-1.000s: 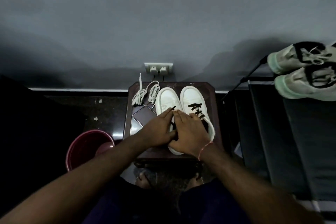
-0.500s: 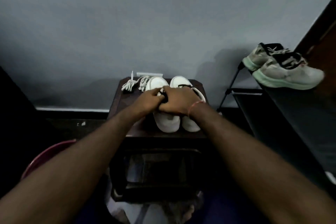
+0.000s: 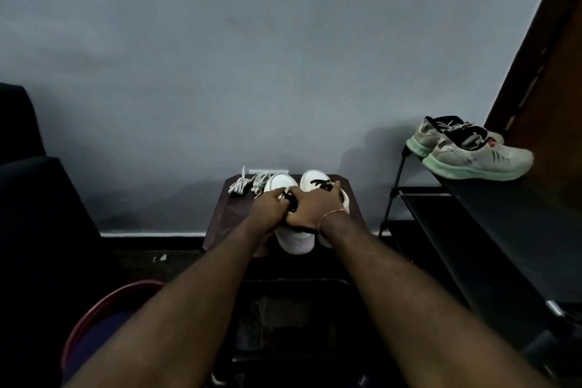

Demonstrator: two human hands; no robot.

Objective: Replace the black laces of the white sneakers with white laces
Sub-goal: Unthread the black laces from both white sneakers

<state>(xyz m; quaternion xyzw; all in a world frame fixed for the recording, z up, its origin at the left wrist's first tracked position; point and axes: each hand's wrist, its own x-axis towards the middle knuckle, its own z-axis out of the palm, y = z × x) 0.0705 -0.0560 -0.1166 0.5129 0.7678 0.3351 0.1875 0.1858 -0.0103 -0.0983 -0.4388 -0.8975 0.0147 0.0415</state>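
Two white sneakers stand side by side on a small dark stool (image 3: 220, 217) against the wall. The left sneaker (image 3: 296, 242) has its toe toward me; the right sneaker (image 3: 315, 178) shows black laces (image 3: 321, 184) near its far end. My left hand (image 3: 267, 208) pinches a black lace (image 3: 288, 197) over the left sneaker. My right hand (image 3: 315, 205) lies curled over both sneakers, touching my left hand; what its fingers hold is hidden. A bundle of white laces (image 3: 248, 184) lies on the stool's far left corner.
A black shoe rack (image 3: 472, 230) stands at the right with a pair of pale green-soled running shoes (image 3: 472, 151) on top. A red bucket rim (image 3: 104, 305) sits on the floor at lower left. A dark chair (image 3: 28, 167) is at far left.
The camera has tilted up and pulled back. My hands moved from lying flat on the sneakers to curling together over the left one, the left now pinching a black lace.
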